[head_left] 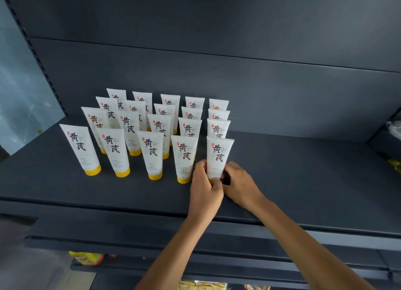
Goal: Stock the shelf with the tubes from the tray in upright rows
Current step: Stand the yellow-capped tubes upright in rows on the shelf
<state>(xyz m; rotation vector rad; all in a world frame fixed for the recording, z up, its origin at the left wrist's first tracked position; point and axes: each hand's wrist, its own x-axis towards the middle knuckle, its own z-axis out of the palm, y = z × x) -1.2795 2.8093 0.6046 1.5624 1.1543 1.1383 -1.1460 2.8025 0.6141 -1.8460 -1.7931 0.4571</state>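
The dark shelf (303, 177) carries upright rows of tubes (152, 153) toward 10 o'clock. The left hand (205, 186) from 7 o'clock and the right hand (240, 183) from 5 o'clock curl their fingers round the base of the end tube (219, 157), which stands cap-down at the block's 4 o'clock corner.

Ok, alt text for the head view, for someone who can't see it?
The left hand and right hand grip the base of the front-right tube, upright on the dark shelf. It completes four rows of five white, yellow-capped tubes.
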